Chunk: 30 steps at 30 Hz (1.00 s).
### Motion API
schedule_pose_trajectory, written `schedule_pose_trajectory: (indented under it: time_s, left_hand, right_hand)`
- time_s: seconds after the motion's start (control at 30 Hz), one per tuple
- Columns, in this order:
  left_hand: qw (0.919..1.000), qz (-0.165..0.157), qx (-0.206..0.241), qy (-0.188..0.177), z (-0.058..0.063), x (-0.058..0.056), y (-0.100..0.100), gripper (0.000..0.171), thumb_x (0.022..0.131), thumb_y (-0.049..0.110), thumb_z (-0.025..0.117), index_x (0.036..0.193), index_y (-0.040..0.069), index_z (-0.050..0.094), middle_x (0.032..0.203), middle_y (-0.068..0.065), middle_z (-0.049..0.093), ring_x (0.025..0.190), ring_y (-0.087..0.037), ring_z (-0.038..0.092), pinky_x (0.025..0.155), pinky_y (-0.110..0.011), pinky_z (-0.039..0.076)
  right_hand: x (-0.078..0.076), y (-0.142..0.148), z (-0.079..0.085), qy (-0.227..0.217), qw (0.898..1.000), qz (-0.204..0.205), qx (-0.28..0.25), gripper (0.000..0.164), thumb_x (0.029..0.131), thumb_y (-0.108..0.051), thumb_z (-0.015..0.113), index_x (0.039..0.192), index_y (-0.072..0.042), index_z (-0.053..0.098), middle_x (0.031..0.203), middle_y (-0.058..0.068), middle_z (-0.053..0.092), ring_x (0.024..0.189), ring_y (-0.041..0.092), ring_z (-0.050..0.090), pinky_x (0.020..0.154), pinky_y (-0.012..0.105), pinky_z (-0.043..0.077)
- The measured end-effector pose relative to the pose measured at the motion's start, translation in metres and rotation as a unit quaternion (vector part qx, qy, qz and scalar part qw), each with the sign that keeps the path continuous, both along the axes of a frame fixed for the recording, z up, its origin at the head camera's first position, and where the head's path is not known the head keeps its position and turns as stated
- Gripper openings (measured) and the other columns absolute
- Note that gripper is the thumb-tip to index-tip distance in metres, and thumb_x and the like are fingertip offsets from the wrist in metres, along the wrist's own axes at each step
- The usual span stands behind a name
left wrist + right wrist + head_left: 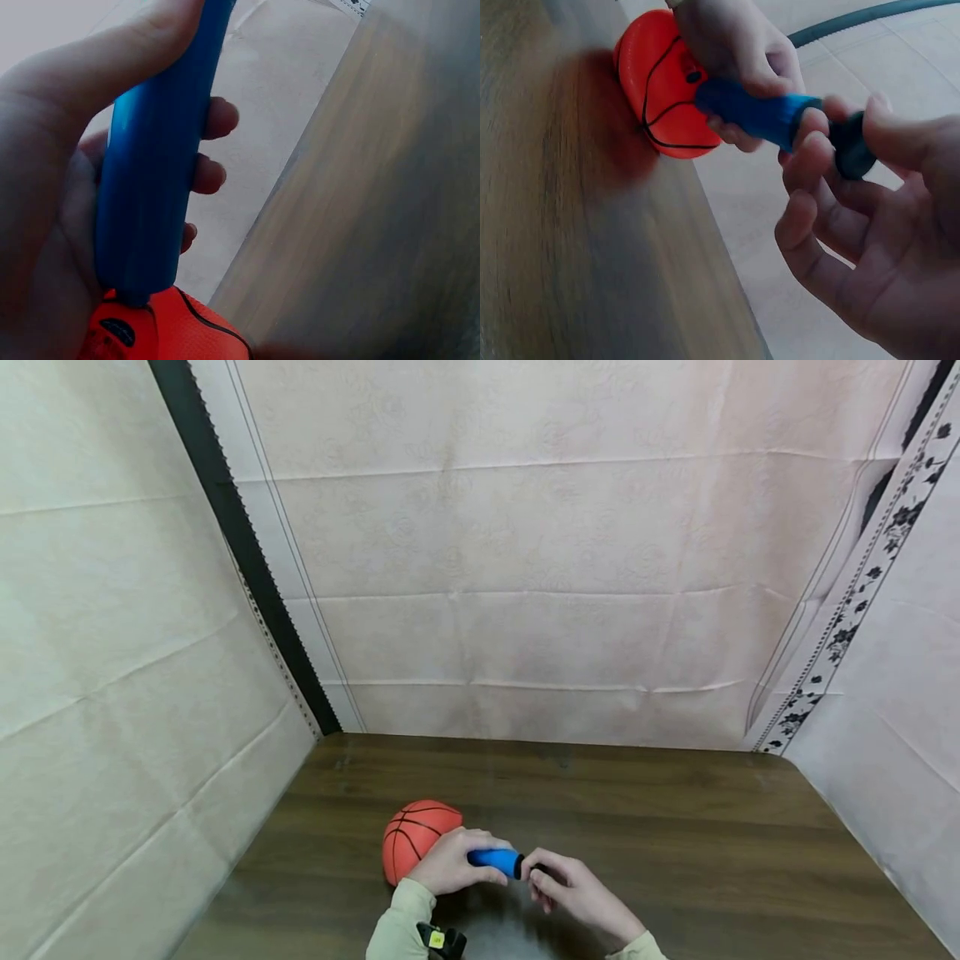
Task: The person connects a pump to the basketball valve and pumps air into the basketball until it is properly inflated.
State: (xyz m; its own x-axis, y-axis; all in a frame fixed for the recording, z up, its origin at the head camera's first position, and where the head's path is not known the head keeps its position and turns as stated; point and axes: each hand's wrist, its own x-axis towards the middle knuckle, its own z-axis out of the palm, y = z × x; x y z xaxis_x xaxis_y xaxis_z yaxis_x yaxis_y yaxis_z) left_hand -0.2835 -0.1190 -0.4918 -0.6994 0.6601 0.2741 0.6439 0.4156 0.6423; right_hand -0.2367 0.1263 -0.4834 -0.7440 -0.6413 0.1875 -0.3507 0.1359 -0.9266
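Note:
A blue hand pump (493, 860) lies in my left hand (457, 860), whose fingers and thumb curl round its barrel. At its other end my right hand (573, 889) pinches the black handle (853, 154) between thumb and fingers. An orange-red basketball (411, 842) with black lines sits on the table, left of and partly behind my left hand. Its shape looks dented and soft in the right wrist view. The pump's narrow tip (133, 298) meets the ball in the left wrist view; whether it is inserted I cannot tell.
The brown wooden table (675, 827) runs back to a pale cloth wall (540, 568). More cloth hangs at the left and right sides, the right with a dark floral border (847, 627). A black wrist device (444, 941) sits at my left sleeve.

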Motion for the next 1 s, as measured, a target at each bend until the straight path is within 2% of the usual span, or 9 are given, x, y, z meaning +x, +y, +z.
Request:
schedule_pose_trajectory:
  time_s: [0.27,0.5,0.6,0.77,0.87,1.0]
  left_hand:
    - [0.9998,-0.014,-0.005,-0.01,-0.001,-0.001,-0.004,0.038,0.086,0.044,0.069,0.119,0.024,0.069,0.101,0.005,0.07,0.081,0.002,0.054,0.073,-0.018,0.046]
    - [0.9996,-0.021,-0.008,-0.017,0.001,-0.002,-0.004,0.042,0.086,0.044,0.069,0.12,0.021,0.068,0.106,0.005,0.071,0.086,0.002,0.055,0.076,-0.019,0.047]
    - [0.9997,-0.014,0.001,-0.021,0.002,-0.001,-0.005,0.04,0.086,0.044,0.069,0.12,0.023,0.068,0.105,0.005,0.07,0.085,0.002,0.055,0.074,-0.019,0.048]
    - [0.9992,0.009,0.014,-0.037,0.004,0.0,-0.009,0.039,0.087,0.046,0.068,0.121,0.027,0.067,0.105,0.006,0.069,0.087,-0.001,0.055,0.073,-0.021,0.048]
    - [0.9983,0.024,0.019,-0.048,0.004,0.0,-0.011,0.039,0.087,0.046,0.069,0.122,0.03,0.067,0.106,0.005,0.069,0.089,-0.003,0.054,0.073,-0.021,0.049]
    - [0.9974,0.037,0.022,-0.057,0.004,-0.001,-0.012,0.038,0.087,0.045,0.069,0.123,0.033,0.065,0.108,0.005,0.069,0.09,-0.005,0.054,0.073,-0.021,0.049]
  right_hand:
    - [0.0,0.004,0.001,0.002,0.999,0.03,0.024,0.028,0.103,-0.024,0.045,0.109,0.002,0.055,0.085,0.029,0.057,0.065,0.0,0.054,0.06,0.026,0.051]
    - [-0.001,0.015,0.01,-0.04,0.997,0.066,0.019,0.031,0.105,-0.021,0.041,0.106,0.006,0.055,0.087,0.031,0.055,0.067,0.002,0.056,0.065,0.029,0.052]
    - [-0.001,0.027,0.014,-0.046,0.996,0.078,0.004,0.03,0.106,-0.017,0.038,0.103,0.005,0.057,0.084,0.03,0.055,0.065,0.01,0.056,0.064,0.032,0.053]
    - [0.001,0.05,0.022,0.007,0.993,0.104,-0.047,0.028,0.104,-0.002,0.033,0.103,-0.002,0.06,0.076,0.025,0.055,0.06,0.031,0.05,0.054,0.032,0.05]
    - [0.003,0.064,0.026,0.049,0.99,0.109,-0.076,0.031,0.102,0.008,0.03,0.106,-0.002,0.059,0.072,0.023,0.053,0.054,0.031,0.046,0.048,0.03,0.046]
    - [0.004,0.073,0.028,0.064,0.989,0.105,-0.081,0.031,0.1,0.011,0.031,0.111,-0.001,0.057,0.071,0.023,0.052,0.052,0.028,0.045,0.046,0.032,0.044]
